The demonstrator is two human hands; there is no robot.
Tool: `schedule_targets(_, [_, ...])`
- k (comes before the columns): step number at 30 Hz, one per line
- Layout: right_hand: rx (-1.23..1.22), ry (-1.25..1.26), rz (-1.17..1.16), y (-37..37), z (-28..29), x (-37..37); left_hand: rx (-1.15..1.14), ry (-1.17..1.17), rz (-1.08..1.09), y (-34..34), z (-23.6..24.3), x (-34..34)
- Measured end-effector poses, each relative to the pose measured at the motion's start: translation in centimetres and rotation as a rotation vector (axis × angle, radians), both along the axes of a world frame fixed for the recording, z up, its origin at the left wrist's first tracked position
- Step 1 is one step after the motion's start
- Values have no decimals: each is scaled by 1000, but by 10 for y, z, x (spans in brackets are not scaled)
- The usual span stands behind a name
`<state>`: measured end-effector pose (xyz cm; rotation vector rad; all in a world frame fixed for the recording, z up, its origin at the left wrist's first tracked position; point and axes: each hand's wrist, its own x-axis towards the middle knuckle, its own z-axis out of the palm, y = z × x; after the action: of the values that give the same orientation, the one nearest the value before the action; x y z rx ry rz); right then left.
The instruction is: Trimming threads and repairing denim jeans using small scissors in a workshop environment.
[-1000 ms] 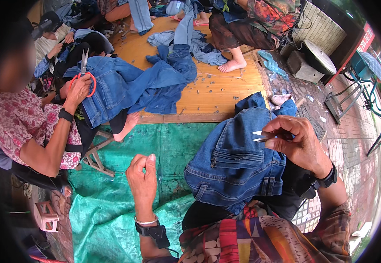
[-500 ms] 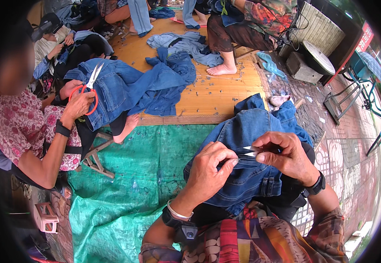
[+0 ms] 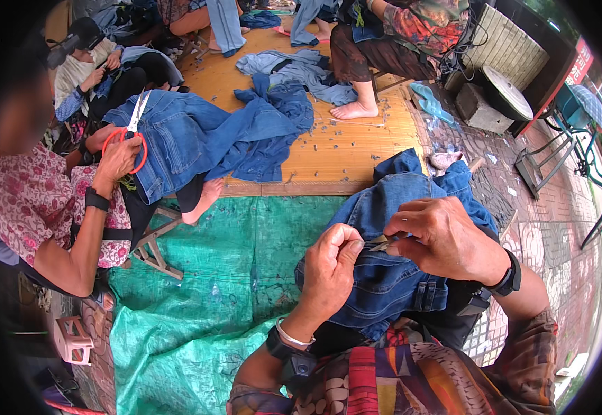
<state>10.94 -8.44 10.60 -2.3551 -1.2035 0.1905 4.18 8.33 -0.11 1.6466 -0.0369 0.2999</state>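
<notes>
Blue denim jeans (image 3: 384, 294) lie bunched across my lap. In my right hand (image 3: 450, 238) is a small pair of thread snips (image 3: 380, 243), gripped between thumb and fingers. Only their pale blade tips show, pointing left over the denim; the rest is hidden in the hand. My left hand (image 3: 330, 270) is closed in a pinch just left of the blade tips, thumb against forefinger. Whatever it pinches is too small to make out.
To the left a person holds red-handled scissors (image 3: 135, 128) over other jeans (image 3: 176, 142). A green tarp (image 3: 211, 277) covers the ground beside me, edged by a wooden board (image 3: 342, 155) strewn with scraps. A pink stool (image 3: 73, 340) stands at lower left.
My left hand has turned more upright and moved slightly left. My right hand has shifted left with the snips, its fingers now covering more of the blades.
</notes>
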Motion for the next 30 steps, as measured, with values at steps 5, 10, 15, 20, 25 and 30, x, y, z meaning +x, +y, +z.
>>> schedule_targets(5, [-70,-136,39,8,-1,0,53,-67,69,-3,-3,-1])
schedule_targets(10, [-105,-167,53,11,-3,-2,82,-99,88,-3,-4,-1])
schedule_targets(15, [-108,-188,60,13,-7,-1,116,-155,119,-5,-5,0])
schedule_targets(20, [-83,-167,53,14,-9,1,83,-111,120,-3,-6,-1])
schedule_targets(25, [-2,-101,-11,6,-4,5,-95,-36,131,21,-8,-13])
schedule_targets(30, [105,-5,-192,-15,1,7,522,0,400,88,-22,-34])
